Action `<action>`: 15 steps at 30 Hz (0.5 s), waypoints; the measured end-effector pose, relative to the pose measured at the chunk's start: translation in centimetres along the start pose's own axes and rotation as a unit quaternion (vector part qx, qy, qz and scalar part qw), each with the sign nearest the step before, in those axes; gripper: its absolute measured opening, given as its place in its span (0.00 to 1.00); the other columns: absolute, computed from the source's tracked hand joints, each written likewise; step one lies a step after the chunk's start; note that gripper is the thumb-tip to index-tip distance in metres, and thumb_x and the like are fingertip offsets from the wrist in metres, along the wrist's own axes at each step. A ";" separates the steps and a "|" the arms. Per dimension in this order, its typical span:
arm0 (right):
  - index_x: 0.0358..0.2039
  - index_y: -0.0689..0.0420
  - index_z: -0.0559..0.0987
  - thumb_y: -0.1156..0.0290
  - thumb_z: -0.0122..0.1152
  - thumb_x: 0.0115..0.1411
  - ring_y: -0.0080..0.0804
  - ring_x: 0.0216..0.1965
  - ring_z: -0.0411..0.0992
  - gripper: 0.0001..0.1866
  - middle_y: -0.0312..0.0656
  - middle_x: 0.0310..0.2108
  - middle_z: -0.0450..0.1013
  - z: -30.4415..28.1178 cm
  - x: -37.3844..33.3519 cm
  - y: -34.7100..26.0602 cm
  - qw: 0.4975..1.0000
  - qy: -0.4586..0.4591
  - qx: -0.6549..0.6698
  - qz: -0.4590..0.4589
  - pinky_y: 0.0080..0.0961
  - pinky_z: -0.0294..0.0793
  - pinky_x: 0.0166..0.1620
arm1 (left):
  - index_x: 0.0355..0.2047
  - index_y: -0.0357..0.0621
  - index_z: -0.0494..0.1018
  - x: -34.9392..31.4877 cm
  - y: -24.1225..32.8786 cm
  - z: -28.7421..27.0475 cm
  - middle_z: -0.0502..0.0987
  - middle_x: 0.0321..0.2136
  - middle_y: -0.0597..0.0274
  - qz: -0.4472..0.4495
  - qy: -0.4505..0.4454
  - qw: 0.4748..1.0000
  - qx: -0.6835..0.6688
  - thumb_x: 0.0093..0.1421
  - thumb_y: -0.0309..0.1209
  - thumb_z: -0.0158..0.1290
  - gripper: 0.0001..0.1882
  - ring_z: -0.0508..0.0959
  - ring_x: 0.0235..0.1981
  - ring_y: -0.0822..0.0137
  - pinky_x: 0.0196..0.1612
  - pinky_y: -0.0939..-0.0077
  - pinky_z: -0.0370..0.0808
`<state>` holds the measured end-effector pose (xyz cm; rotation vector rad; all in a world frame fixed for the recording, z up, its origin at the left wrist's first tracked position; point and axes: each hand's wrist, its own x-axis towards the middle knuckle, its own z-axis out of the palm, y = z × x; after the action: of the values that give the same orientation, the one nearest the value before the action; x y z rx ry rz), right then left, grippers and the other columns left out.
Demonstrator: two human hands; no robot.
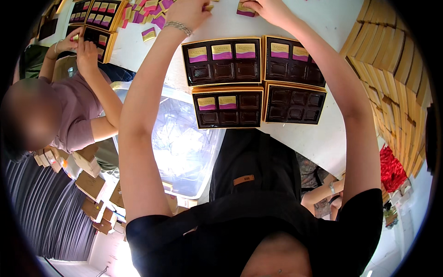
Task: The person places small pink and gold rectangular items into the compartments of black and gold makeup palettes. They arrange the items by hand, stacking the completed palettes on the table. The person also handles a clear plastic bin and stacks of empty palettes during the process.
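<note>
My left hand (190, 13) reaches to the far edge of the view, its fingers closed on a small gold piece (209, 8), mostly hidden. Close by, my right hand (272, 10) pinches a flat gold-and-purple wrapped chocolate (246, 10). Nearer to me, four gold-edged boxes with dark six-hollow trays stand in two rows. The far left box (224, 83) has three wrapped chocolates along its far row. In the far right box (295, 84), partly behind my right forearm, two show. Two lie in the near left box (229, 125); the near right box (295, 104) shows bare hollows.
Loose gold, pink and purple chocolates (143, 13) lie heaped at the far left of the white table (295, 136). Stacked gold-brown flat pieces (392, 60) line the right. A clear plastic bin (184, 147) stands left of my lap. A co-worker (83, 101) handles chocolates at the left.
</note>
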<state>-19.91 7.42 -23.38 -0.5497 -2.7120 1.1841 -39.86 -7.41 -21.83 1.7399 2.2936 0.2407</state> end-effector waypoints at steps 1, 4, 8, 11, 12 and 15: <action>0.39 0.60 0.81 0.73 0.60 0.59 0.46 0.35 0.77 0.09 0.49 0.40 0.78 -0.4 -0.5 -0.2 1.000 0.005 0.002 0.018 0.34 0.76 0.40 | 0.37 0.50 0.76 -0.3 1.0 -1.1 0.78 0.33 0.54 -0.021 0.027 0.996 -0.078 0.52 0.35 0.58 0.12 0.78 0.34 0.53 0.37 0.56 0.75; 0.44 0.60 0.80 0.73 0.59 0.60 0.45 0.39 0.78 0.12 0.50 0.44 0.77 -2.3 -3.4 -2.6 0.993 0.044 0.086 0.070 0.33 0.77 0.44 | 0.41 0.48 0.78 -4.5 4.1 -4.0 0.80 0.33 0.60 -0.085 0.064 0.923 -0.370 0.55 0.31 0.59 0.12 0.80 0.31 0.63 0.34 0.67 0.76; 0.43 0.56 0.80 0.76 0.59 0.59 0.36 0.32 0.74 0.11 0.40 0.31 0.75 -4.1 -13.3 -7.3 0.997 0.036 0.003 0.063 0.28 0.73 0.37 | 0.38 0.46 0.80 -14.2 10.4 -4.0 0.82 0.31 0.62 -0.078 0.033 0.910 -0.406 0.55 0.27 0.62 0.10 0.80 0.32 0.70 0.32 0.76 0.76; 0.38 0.57 0.79 0.76 0.61 0.57 0.40 0.31 0.73 0.08 0.41 0.31 0.75 -1.1 -19.4 -10.8 0.992 0.048 0.037 0.110 0.30 0.72 0.34 | 0.35 0.44 0.82 -18.9 12.6 -0.4 0.81 0.29 0.61 0.033 0.062 0.925 -0.373 0.51 0.25 0.66 0.10 0.79 0.28 0.69 0.31 0.79 0.76; 0.38 0.57 0.79 0.76 0.62 0.56 0.40 0.31 0.73 0.08 0.40 0.31 0.75 0.4 -21.0 -10.9 0.989 0.080 0.036 0.118 0.30 0.72 0.34 | 0.35 0.44 0.81 -19.4 12.6 0.4 0.81 0.31 0.61 0.044 0.076 0.932 -0.352 0.49 0.26 0.67 0.11 0.79 0.29 0.68 0.32 0.78 0.76; 0.39 0.56 0.79 0.78 0.64 0.54 0.41 0.35 0.73 0.11 0.41 0.34 0.75 3.2 -23.3 -10.3 0.981 0.169 -0.027 0.090 0.32 0.72 0.37 | 0.35 0.45 0.81 -19.9 12.6 1.7 0.79 0.34 0.61 0.074 0.107 0.953 -0.274 0.45 0.26 0.69 0.15 0.79 0.34 0.63 0.33 0.76 0.75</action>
<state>-2.00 -10.05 -17.42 -0.9280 -2.4493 0.9516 -22.70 -23.11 -17.91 1.6402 1.9553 1.0319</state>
